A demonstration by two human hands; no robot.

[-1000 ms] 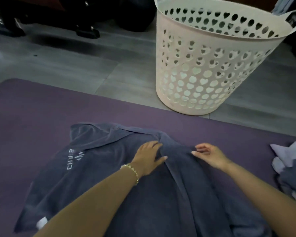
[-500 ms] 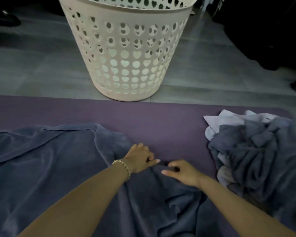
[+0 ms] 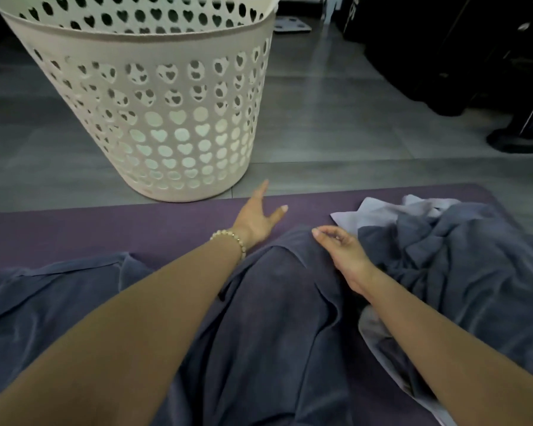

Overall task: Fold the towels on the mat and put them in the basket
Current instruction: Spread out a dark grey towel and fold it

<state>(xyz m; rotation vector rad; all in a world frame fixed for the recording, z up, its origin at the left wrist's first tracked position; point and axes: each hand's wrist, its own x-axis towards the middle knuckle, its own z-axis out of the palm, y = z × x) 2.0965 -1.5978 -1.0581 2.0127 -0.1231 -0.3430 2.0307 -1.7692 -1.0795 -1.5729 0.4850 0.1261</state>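
Towel (image 3: 274, 318) lies rumpled on the mat (image 3: 74, 229); left hand (image 3: 256, 213) spreads its fingers above bare mat, right hand (image 3: 342, 250) curls loosely at its ridge, gripping nothing. Folding over these creases risks a lopsided bundle.

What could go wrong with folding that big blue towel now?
1. The dark towel lies wrinkled and bunched, and neither the left hand nor the right hand seems to grip it, so a fold may come out crooked.
2. The pile of unfolded towels lies right against it, so pulling one could drag the other along.
3. The basket stands off the mat, so a folded towel might come undone when carried over.
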